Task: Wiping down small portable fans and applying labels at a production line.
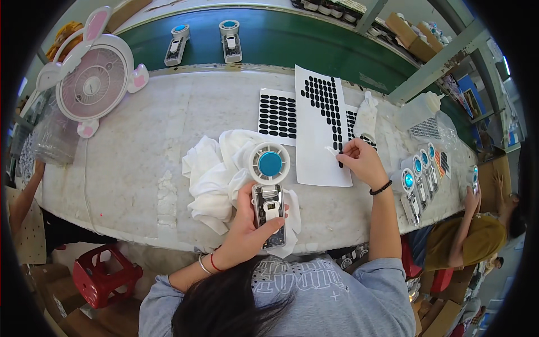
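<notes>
A handheld fan (269, 194) with a round white head, a blue centre and a see-through dark body is gripped in my left hand (245, 231). My thumb lies across its body, with the fan head pointing away from me. Farther right, my right hand (362, 162) pinches a black oval sticker at the lower end of a column on a white sticker sheet (319, 160). A small white sliver (330, 150) shows beside those fingertips; its kind is unclear. Crumpled white cloth (209, 177) lies beneath and left of the fan. Another sticker sheet (278, 115) lies partly under the first.
Two similar fans (231, 42) rest on the green conveyor belt (269, 42) at the back. A pink-and-white rabbit-shaped fan (92, 84) stands far left. Several lit fans (418, 168) line the right, near a squeeze bottle (418, 109). Co-workers' arms (465, 222) show at both sides.
</notes>
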{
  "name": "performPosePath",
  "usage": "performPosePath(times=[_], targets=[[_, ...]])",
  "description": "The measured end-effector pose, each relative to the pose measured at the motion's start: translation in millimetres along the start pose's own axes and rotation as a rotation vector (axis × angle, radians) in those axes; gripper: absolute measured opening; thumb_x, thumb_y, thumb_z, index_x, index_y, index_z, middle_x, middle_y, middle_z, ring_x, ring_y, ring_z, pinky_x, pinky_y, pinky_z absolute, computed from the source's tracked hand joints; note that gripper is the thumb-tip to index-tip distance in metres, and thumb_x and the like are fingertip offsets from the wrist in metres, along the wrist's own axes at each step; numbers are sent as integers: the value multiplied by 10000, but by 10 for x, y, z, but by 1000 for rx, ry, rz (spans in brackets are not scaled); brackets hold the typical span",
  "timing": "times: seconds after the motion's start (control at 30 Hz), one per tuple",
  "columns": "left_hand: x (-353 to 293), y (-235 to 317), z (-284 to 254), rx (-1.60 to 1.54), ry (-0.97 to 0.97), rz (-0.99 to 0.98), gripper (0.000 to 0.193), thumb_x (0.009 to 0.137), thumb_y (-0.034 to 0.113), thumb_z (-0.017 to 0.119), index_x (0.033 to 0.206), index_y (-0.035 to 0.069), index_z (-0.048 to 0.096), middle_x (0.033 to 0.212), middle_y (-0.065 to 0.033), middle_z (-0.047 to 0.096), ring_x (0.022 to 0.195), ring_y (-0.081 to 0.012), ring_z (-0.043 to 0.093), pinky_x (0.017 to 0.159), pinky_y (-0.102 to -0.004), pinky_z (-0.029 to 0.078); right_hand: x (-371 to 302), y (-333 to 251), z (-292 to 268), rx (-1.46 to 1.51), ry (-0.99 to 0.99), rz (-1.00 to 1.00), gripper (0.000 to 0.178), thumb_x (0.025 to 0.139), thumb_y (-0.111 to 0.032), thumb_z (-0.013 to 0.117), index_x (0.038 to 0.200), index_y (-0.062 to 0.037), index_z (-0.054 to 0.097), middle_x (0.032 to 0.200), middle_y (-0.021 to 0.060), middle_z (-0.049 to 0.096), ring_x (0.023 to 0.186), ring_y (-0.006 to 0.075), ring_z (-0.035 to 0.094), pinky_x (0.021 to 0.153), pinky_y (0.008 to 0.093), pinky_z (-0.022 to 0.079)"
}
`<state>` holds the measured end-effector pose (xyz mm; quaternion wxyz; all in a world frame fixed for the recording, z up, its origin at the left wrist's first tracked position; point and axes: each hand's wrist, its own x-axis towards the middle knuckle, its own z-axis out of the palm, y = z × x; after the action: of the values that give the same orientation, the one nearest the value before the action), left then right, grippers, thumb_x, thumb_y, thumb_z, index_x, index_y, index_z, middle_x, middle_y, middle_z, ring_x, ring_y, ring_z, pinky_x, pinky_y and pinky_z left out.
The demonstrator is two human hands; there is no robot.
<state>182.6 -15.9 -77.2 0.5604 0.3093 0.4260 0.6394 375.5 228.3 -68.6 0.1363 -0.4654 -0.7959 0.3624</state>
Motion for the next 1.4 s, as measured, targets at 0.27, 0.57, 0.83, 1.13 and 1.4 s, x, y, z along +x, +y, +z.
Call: performPosePath(times=[0.27,0.57,0.83,1.13,1.4], targets=[[-12,-35,-1,-45,4,28,637,878,-32,572,1367,28,168,1148,-107,514,1039,-149,554,896,-306,461,-308,-210,100,429,70,-149,135,797,23,671,850,-28,557,838,-1,552,752,77,519,684,212,424],[-32,-57,-38,35,-3,30,677,889,-54,523,1423,62,123,1250,-87,425,1157,-158,482,970,-331,428,-937,-917,801,871,-45,-275,159,816,72,652,886,-17,540,924,44,536,841,112,502,767,235,416],[-11,-49,-9,22,60,58,652,882,-29,568,1387,24,158,1165,-65,417,1047,-111,461,872,-264,422,-971,-951,967,591,19,-367,163,778,33,691,933,-15,673,922,83,643,779,148,596,713,254,483],[-21,-45,-4,18,14,87,664,898,-30,552,1404,18,126,1201,-87,419,1093,-131,465,911,-276,416,-996,-1030,962,467,65,-347,162,756,78,678,899,4,662,911,90,654,824,148,595,731,256,465],[-21,-61,-11,31,16,109,671,899,-34,548,1409,15,115,1200,-82,422,1093,-128,463,922,-278,409,-1018,-1104,935,401,85,-360,193,745,72,686,919,-12,680,867,73,643,805,145,590,715,259,464]])
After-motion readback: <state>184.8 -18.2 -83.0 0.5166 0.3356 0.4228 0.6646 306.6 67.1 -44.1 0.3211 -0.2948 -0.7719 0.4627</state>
